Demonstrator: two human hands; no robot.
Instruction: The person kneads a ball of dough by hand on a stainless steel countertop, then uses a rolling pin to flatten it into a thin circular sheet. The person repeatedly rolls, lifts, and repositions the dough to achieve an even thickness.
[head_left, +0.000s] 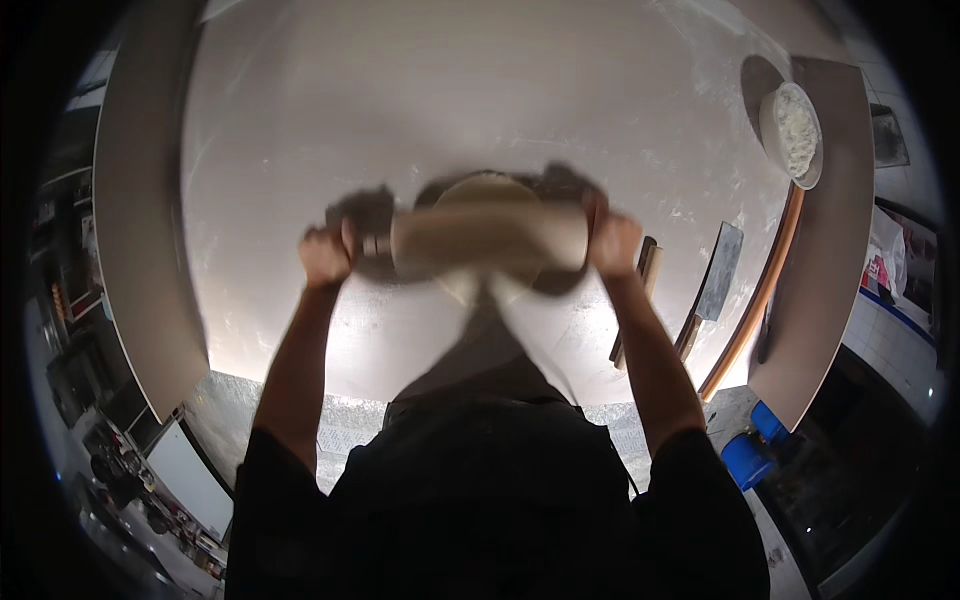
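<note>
A thick rolling pin (491, 238), blurred by motion, lies crosswise in front of me. My left hand (326, 253) is closed around its left handle, and my right hand (613, 244) grips the right end. Beneath the pin is a round, pale sheet of dough (487, 191); its far and near edges show, while its middle is hidden. Both hands cast dark shadows on the smooth work table (465, 82).
A cleaver (720, 274) and a thin wooden stick (651, 268) lie right of my right arm. Beyond them, a long wooden rod (761, 311) runs along the raised right side board (817, 247). A bowl of flour (795, 135) stands at the far right. Another board (142, 210) borders the left.
</note>
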